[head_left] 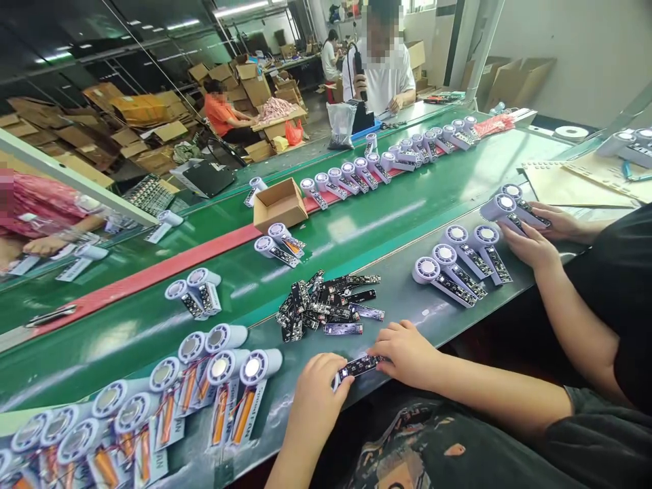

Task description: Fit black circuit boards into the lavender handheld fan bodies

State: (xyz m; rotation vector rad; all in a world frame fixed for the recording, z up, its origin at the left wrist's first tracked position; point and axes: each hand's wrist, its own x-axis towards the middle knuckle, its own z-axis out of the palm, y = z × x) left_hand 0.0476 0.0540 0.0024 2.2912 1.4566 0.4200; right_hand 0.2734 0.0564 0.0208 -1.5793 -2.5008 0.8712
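A black circuit board (pixel 360 367) is held level at the near edge of the bench, one end in each hand. My left hand (pixel 316 387) closes round its left end, where a pale edge shows under the fingers; what that edge belongs to is hidden. The fingers of my right hand (pixel 407 350) pinch the right end. Just beyond lies a loose pile of circuit boards (pixel 326 305). To the left stand several pale handheld fans (pixel 255 367) with orange cells and red wires exposed. Fans with black boards in their handles (pixel 451 272) lie to the right.
Beside me a co-worker's hands (pixel 530 238) hold fans. A green conveyor belt (pixel 356 234) runs past the bench, carrying fans and a small cardboard box (pixel 280 207). Across it, a person in white (pixel 379 81) holds a hanging tool. Another person's hands (pixel 45 244) are at far left.
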